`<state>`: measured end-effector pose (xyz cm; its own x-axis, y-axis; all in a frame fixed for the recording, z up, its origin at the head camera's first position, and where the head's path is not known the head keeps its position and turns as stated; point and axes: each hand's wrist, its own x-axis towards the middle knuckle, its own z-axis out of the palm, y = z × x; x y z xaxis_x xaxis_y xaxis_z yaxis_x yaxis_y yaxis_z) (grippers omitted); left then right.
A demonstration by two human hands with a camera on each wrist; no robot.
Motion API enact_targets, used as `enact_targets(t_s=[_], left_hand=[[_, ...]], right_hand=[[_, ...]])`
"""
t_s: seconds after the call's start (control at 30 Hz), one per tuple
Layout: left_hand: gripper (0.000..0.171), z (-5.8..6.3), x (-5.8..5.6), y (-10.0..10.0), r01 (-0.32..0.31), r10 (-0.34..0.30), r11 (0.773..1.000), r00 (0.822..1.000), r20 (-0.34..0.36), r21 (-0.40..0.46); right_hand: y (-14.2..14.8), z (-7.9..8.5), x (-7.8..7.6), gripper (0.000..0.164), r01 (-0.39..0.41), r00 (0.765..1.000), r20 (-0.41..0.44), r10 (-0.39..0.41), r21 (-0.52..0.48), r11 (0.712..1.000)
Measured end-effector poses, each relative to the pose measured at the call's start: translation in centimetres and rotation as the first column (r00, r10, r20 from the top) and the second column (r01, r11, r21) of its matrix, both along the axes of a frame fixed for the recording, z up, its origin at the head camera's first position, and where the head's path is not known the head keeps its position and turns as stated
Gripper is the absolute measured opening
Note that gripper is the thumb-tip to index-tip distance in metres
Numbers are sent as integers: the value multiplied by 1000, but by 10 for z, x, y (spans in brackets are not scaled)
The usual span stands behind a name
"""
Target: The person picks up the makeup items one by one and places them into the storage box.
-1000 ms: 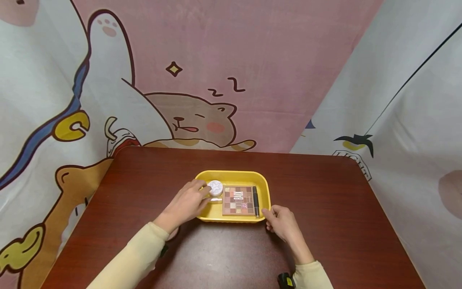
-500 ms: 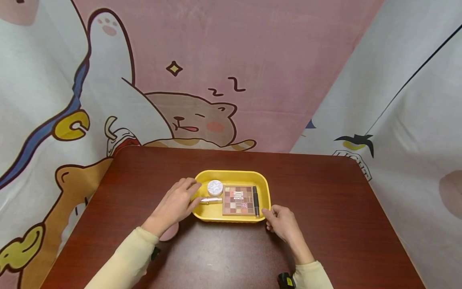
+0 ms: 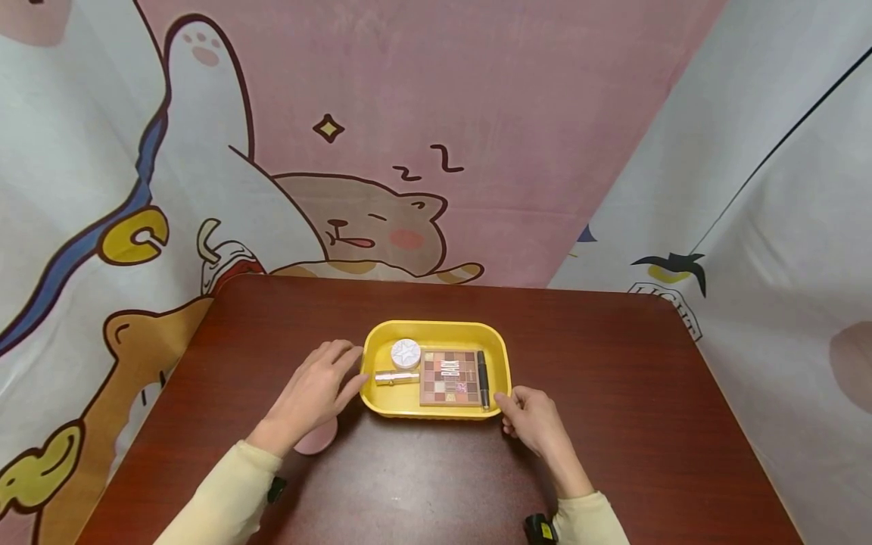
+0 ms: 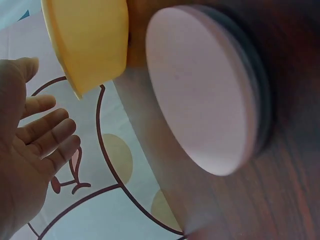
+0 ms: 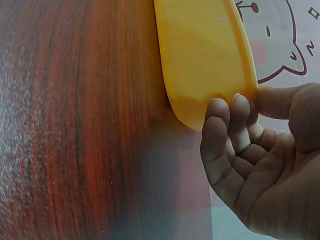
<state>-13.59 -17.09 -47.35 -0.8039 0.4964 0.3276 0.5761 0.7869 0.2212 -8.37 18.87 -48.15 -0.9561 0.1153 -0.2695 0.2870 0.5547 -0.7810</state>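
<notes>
A yellow plastic tray [image 3: 395,404] stands mid-table with cosmetics lying in it. Inside are a round white case with a star [image 3: 406,353], a slim white-and-gold tube [image 3: 397,378], an eyeshadow palette [image 3: 438,394] and a black pen-like stick [image 3: 483,378]. My left hand [image 3: 309,390] is beside the tray's left end, fingers relaxed and holding nothing; the left wrist view shows a gap between them. With thumb and curled fingers, my right hand [image 5: 260,165] pinches the tray's right-end rim. A round pink case [image 4: 200,90] with a dark underside lies below my left wrist.
The dark reddish-brown table [image 3: 613,363] has its far edge against a cartoon-printed cloth [image 3: 518,151]. White cloth [image 3: 783,250] hangs on the right side. Table surface extends on both sides of the tray.
My left hand has drawn back leftward out of the tray, leaving the slim tube lying there below the white case. The pink case has come into fuller view. My right hand has kept its place.
</notes>
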Motion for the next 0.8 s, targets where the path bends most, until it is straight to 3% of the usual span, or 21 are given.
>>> enact_targets(t_s=[0.23, 0.53, 0.8], left_hand=[[52, 0, 9, -12, -62, 64, 998, 997, 50, -31], [55, -3, 14, -23, -77, 80, 996, 994, 73, -48], [66, -8, 20, -30, -103, 115, 990, 984, 136, -93]], right_hand=[[0, 0, 1, 36, -1, 1000, -11, 1, -6, 1000], [1, -2, 1, 36, 1, 1000, -13, -1, -3, 1000], [1, -2, 0, 36, 1, 1000, -12, -1, 5, 1000]])
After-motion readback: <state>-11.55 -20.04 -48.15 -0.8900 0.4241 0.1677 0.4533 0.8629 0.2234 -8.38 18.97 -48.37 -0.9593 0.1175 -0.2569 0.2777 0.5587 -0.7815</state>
